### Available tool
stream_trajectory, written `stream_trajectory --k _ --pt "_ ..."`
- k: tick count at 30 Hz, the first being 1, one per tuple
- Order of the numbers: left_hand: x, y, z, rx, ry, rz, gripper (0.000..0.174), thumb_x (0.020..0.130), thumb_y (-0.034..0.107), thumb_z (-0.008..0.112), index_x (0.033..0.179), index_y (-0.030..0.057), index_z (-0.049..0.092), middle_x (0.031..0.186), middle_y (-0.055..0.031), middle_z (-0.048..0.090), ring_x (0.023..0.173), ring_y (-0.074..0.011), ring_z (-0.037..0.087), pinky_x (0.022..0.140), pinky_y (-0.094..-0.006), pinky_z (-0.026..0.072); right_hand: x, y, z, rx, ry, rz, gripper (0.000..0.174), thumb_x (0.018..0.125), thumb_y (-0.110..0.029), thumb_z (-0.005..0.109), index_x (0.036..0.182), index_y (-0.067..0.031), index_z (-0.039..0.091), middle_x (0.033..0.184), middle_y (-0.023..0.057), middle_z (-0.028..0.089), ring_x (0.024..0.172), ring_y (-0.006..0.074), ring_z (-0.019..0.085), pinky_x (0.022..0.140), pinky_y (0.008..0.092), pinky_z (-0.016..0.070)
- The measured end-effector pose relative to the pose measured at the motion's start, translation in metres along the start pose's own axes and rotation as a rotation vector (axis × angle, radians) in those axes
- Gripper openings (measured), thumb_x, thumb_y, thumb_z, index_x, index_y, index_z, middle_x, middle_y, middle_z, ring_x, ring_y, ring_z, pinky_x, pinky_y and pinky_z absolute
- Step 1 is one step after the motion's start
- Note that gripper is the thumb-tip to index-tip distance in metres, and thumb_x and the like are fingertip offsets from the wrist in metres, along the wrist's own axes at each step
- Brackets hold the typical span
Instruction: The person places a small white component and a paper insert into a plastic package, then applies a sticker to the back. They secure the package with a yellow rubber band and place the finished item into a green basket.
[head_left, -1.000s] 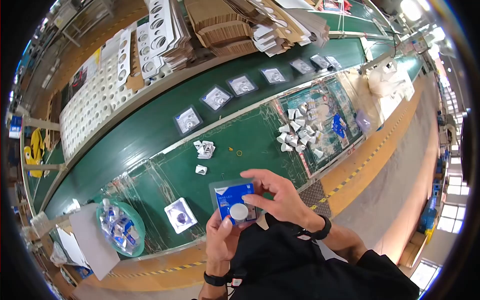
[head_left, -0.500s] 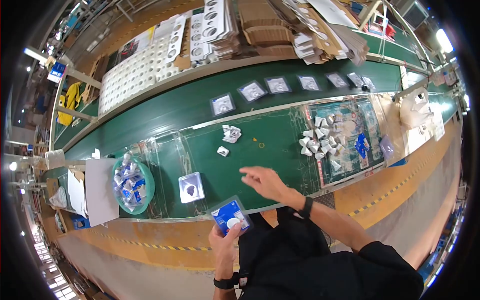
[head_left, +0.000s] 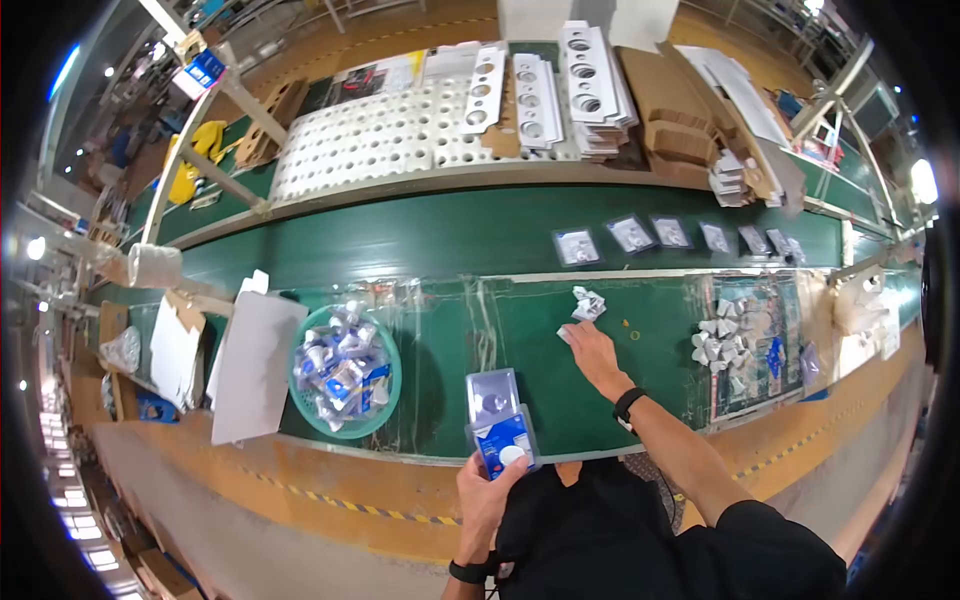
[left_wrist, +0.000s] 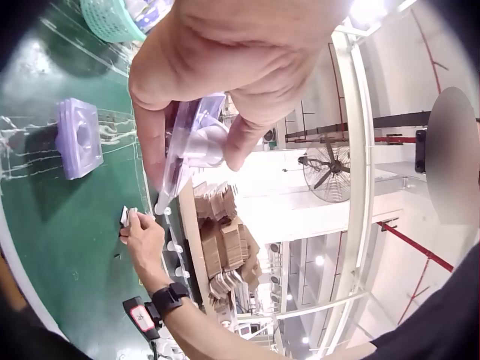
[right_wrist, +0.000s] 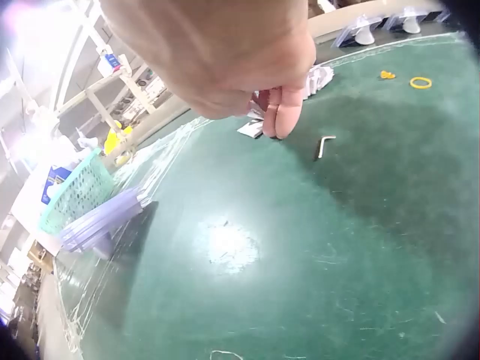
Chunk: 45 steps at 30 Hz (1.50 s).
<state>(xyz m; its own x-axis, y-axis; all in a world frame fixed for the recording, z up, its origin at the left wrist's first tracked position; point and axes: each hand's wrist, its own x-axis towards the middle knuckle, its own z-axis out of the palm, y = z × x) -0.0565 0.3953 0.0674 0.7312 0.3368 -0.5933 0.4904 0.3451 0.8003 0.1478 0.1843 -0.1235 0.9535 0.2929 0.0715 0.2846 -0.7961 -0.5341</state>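
My left hand [head_left: 483, 503] grips a clear blister pack [head_left: 503, 438] by its lower edge at the table's front, thumb over the white round piece on its blue card. In the left wrist view the pack [left_wrist: 178, 150] is edge-on between thumb and fingers. Out over the green table, my right hand [head_left: 597, 358] pinches a small folded white paper [head_left: 564, 332], mostly hidden by the fingertips in the right wrist view. Just beyond lies a pile of similar folded papers [head_left: 588, 303]. Clear plastic shells [head_left: 490, 390] lie stacked behind the held pack, which overlaps them in the head view.
Left on the table, a green basket [head_left: 394, 392] holds several packs. Several blister packs [head_left: 577, 248] lie along the far belt. White cup-shaped pieces [head_left: 720, 345] are heaped at right, with a yellow ring [head_left: 635, 336] nearer. Cardboard stacks [head_left: 665, 130] stand on the shelf behind.
My right hand has left the blister pack and reached forward to the single folded paper. The left hand still holds the pack, now beside the plastic shells. The head view has turned left.
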Motion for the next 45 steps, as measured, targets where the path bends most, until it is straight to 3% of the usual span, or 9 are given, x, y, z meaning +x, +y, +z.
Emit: stream_trajectory --k 4,7,13,16,22,28,32,37,45 --pt "0.022 0.005 -0.011 0.008 -0.049 -0.002 0.037 0.083 0.011 0.085 0.113 -0.0029 0.067 0.101 -0.0047 0.072 0.088 -0.0108 0.067 0.082 -0.0268 0.0556 -0.006 0.002 -0.014 0.101 0.049 -0.068 0.028 0.085 -0.012 0.076 0.112 -0.0085 0.067 0.102 0.0126 0.061 0.089 0.0347 0.066 0.077 0.0449 0.0546" --pt "0.025 0.013 -0.017 -0.008 -0.052 0.03 0.034 0.084 0.011 0.084 0.112 -0.0009 0.068 0.099 -0.0038 0.072 0.086 -0.0101 0.067 0.08 -0.0261 0.055 -0.008 0.007 -0.015 0.253 -0.09 0.237 0.031 0.083 -0.014 0.078 0.111 -0.0076 0.067 0.103 0.0129 0.062 0.097 0.0335 0.066 0.08 0.0426 0.0544" --pt "0.017 0.011 -0.028 0.337 0.014 0.028 0.041 0.083 0.026 0.086 0.113 0.0014 0.071 0.099 -0.0058 0.073 0.091 -0.0146 0.065 0.084 -0.0324 0.0541 -0.028 0.021 -0.014 0.119 0.005 0.12 0.033 0.084 -0.019 0.076 0.113 -0.0058 0.068 0.116 0.0158 0.067 0.11 0.0352 0.063 0.095 0.0445 0.052" --pt "0.027 -0.015 -0.02 0.065 -0.099 0.019 0.052 0.083 0.031 0.087 0.118 -0.0039 0.07 0.105 -0.0072 0.074 0.094 -0.0141 0.066 0.086 -0.0308 0.0532 -0.037 0.052 0.001 0.235 0.09 0.035 0.032 0.076 -0.01 0.08 0.102 -0.0043 0.063 0.092 0.016 0.065 0.082 0.0348 0.066 0.075 0.0422 0.0541" --pt "0.003 -0.007 0.002 0.253 -0.186 0.086 0.057 0.085 0.037 0.085 0.12 -0.0045 0.069 0.106 -0.0074 0.073 0.092 -0.0131 0.066 0.087 -0.0288 0.0523 -0.051 0.016 -0.055 0.709 -0.249 0.196 0.015 0.081 0.0 0.077 0.093 0.0021 0.069 0.074 0.0068 0.069 0.062 0.0113 0.066 0.055 0.0258 0.0506" --pt "-0.008 -0.033 0.029 0.403 -0.458 0.114 0.067 0.083 0.039 0.085 0.13 -0.0041 0.063 0.108 -0.0072 0.072 0.094 -0.0129 0.064 0.089 -0.0288 0.0512 -0.1 -0.061 -0.155 0.762 -0.647 -0.031 0.011 0.094 -0.004 0.065 0.099 0.0029 0.072 0.084 0.0074 0.073 0.069 0.0147 0.069 0.064 0.0283 0.0557" --pt "-0.02 -0.024 0.04 0.249 -0.67 0.001 0.075 0.084 0.04 0.084 0.138 -0.003 0.056 0.105 -0.0053 0.069 0.091 -0.0116 0.062 0.088 -0.0277 0.0499 -0.108 -0.06 -0.196 0.783 -0.817 0.127 0.022 0.102 -0.008 0.054 0.104 0.0044 0.072 0.088 0.0081 0.075 0.077 0.0141 0.071 0.075 0.0276 0.0565" --pt "-0.029 0.005 0.06 0.366 -0.781 0.018 0.081 0.086 0.04 0.083 0.147 -0.001 0.049 0.106 -0.0055 0.068 0.094 -0.0119 0.061 0.09 -0.0272 0.0482 -0.115 -0.038 -0.217 0.862 -0.917 0.221 0.021 0.099 -0.01 0.063 0.108 0.0036 0.076 0.088 0.0073 0.077 0.08 0.0125 0.071 0.075 0.0269 0.0568" --pt "-0.006 0.019 0.089 0.405 -0.937 0.209 0.077 0.086 0.036 0.082 0.145 -0.0028 0.05 0.118 -0.0083 0.068 0.104 -0.0145 0.059 0.097 -0.0287 0.0455 -0.113 -0.014 -0.218 0.967 -0.594 0.24 0.012 0.09 0.001 0.072 0.101 0.0061 0.073 0.087 0.0082 0.074 0.08 0.0132 0.07 0.077 0.0259 0.0571"
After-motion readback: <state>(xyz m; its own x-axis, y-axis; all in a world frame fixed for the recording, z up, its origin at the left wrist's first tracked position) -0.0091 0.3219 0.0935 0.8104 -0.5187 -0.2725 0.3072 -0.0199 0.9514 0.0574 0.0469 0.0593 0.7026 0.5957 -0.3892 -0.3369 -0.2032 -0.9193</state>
